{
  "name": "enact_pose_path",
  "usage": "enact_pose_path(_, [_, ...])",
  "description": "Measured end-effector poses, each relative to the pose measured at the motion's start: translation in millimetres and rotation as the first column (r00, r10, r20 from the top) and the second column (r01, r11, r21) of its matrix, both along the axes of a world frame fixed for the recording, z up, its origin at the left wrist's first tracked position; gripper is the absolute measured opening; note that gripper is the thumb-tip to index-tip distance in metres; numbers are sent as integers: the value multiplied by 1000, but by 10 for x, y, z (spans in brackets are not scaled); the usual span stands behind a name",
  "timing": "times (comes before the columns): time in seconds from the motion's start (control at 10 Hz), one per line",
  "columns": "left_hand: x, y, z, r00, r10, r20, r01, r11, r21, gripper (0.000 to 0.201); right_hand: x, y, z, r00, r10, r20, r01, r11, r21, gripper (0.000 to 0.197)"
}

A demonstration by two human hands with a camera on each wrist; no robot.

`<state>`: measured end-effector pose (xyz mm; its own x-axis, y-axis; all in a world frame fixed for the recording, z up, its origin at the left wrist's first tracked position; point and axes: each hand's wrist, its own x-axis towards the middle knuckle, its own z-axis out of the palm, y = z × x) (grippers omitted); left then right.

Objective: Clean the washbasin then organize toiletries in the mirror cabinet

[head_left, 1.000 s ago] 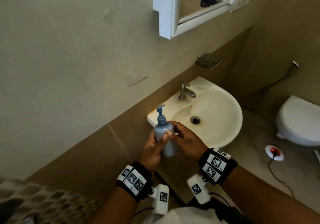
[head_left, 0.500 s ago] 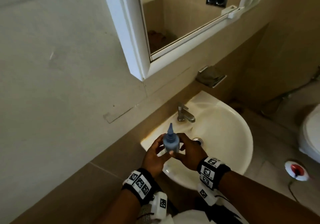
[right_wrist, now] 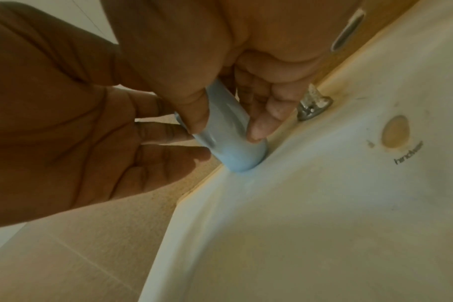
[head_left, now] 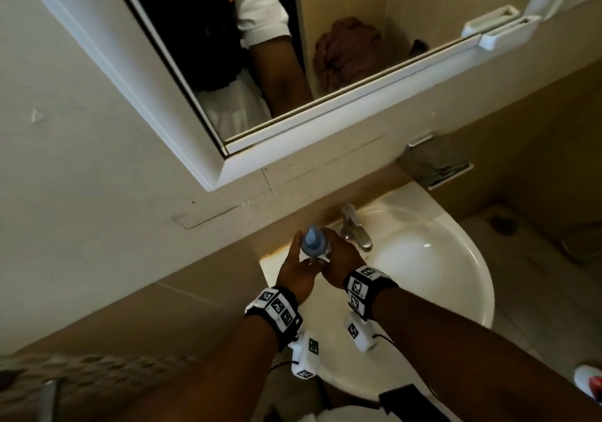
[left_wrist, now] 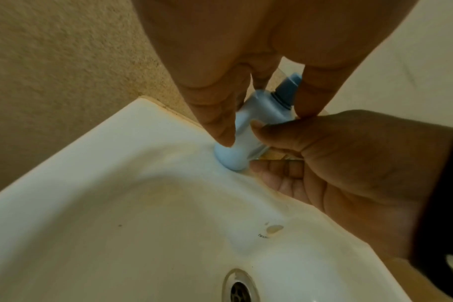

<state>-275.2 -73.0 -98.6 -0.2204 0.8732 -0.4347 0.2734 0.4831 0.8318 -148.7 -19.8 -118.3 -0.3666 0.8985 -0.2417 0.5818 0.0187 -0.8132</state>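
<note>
- Left hand [head_left: 294, 271] and right hand [head_left: 342, 263] both grip the blue bottle [head_left: 312, 244].
- Bottle base rests on the washbasin [left_wrist: 96, 147] ledge.
- Risk: early release could tip it into the bowl.

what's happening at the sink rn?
A person stands at the washbasin with both hands on a blue pump bottle. Its base sits on the basin's back ledge, to the left of the tap. The left hand and right hand each hold it from a side, fingers round its body. The mirror cabinet above is closed.
</note>
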Motion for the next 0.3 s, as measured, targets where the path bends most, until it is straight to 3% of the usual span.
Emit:
enact_pose_path(0.1, [76,55,-25,997,-4,-78,3,1000,-10,84,48,72,-30,998,23,-52,-24,999,-22,66])
enact_pose_path(0.3, [131,11,10,990,-82,-118,77,996,-42,106,156,188,-420,982,187,-6,-187,978,-92,93])
